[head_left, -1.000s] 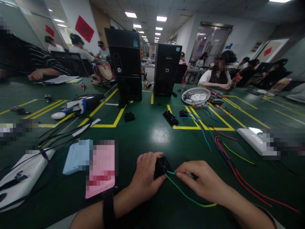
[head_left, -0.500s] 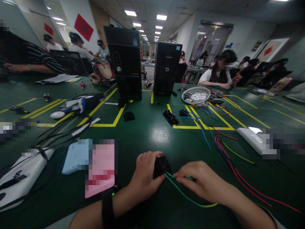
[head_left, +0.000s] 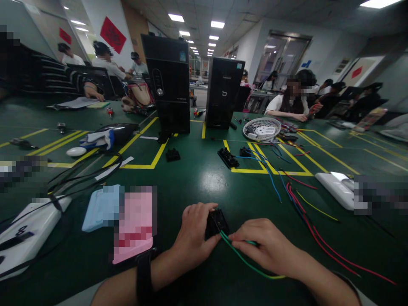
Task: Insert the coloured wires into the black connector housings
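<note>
Your left hand (head_left: pixel 197 229) grips the black rectangular plastic housing (head_left: pixel 222 217) at twelve o'clock; your right hand (head_left: pixel 266 246) pinches a thin green plastic-coated wire (head_left: pixel 225 235) at the housing's four o'clock. Excess pull could unseat it.

I observe a black housing (head_left: pixel 220 219), a green-and-yellow wire (head_left: pixel 251 268), and a green tabletop (head_left: pixel 191 182) with yellow lines (head_left: pixel 138 167).

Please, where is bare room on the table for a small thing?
Bare: the middle of the dark green tabletop, bordered on the near side by the left hand and right hand, farther off by a small black plastic block and long black plastic part. Crowded: right, with thin red wires; left, with a flat pink rectangle and black cables.
</note>
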Available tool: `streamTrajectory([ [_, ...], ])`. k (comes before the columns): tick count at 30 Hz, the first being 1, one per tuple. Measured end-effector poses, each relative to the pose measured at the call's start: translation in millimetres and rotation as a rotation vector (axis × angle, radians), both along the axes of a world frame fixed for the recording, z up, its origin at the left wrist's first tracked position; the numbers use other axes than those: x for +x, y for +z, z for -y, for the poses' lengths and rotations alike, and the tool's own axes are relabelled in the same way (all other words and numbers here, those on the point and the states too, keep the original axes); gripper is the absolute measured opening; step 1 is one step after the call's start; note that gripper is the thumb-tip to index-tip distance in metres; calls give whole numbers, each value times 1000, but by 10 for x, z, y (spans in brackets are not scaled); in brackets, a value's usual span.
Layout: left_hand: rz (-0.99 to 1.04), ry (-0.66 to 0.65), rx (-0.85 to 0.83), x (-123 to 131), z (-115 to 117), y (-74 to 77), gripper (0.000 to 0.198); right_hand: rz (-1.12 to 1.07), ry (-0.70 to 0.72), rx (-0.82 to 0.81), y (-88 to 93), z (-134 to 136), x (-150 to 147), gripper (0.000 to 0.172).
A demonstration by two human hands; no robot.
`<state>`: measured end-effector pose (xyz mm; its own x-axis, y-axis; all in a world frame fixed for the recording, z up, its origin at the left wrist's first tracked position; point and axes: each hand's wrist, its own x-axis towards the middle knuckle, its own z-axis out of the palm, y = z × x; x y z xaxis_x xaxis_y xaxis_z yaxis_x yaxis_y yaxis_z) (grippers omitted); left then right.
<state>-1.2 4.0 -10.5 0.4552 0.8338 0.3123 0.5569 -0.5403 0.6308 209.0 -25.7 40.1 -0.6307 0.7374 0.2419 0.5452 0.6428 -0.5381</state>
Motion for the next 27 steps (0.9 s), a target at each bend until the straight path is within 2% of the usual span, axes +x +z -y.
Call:
streamTrajectory([
  [2,-3,-1,-5,-1,-5,7,54,62,26,-37,31,-19,33,14],
  [9,-10,3,-27,-2,-18,19,55,267,-77,-99,110,-61,135,15],
  [12,-11,1,-24,-1,-15,8,57,264,-101,-28,97,-34,127,15],
  [17,-12,0,-10,1,-10,-2,55,93,-143,138,-14,29,14,17],
  [21,-23,9,-17,7,-13,2,55,80,-67,207,-41,40,-21,16],
  [24,-24,5,-18,5,-20,-3,58,231,33,196,31,22,22,18],
  [27,-26,-2,-25,-2,-22,-9,59,344,38,188,106,3,70,22],
])
